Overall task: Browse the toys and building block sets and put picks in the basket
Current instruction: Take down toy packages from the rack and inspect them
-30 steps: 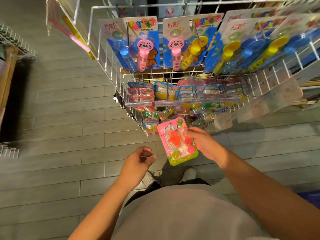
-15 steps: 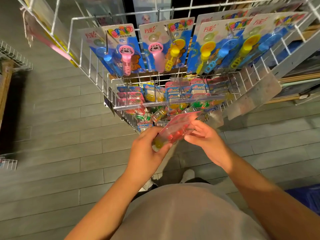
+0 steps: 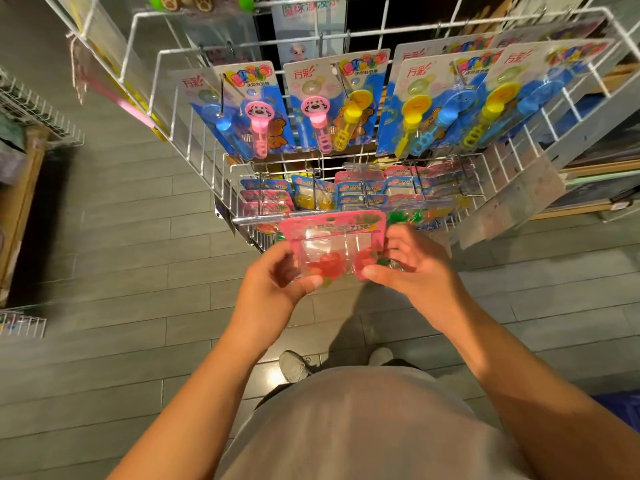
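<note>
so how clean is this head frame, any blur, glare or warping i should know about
Head view: the pink toy pack between the left hand and right hand is motion-smeared, print unreadable; its clear blister catches glare; the wire rack bows outward from wide-angle distortion; a bright reflection sits on the floor by the shoes.

One view only, from a wide-angle camera worn on the person's head. It looks steeply down and forward onto the white wire rack [image 3: 194,140], which fills the upper half and stands close in front. Below the rack lie the grey plank floor [image 3: 114,244], the person's grey shirt [image 3: 363,427] and shoe tips [image 3: 294,367], almost straight beneath the lens. Straight lines bow toward the edges.
</note>
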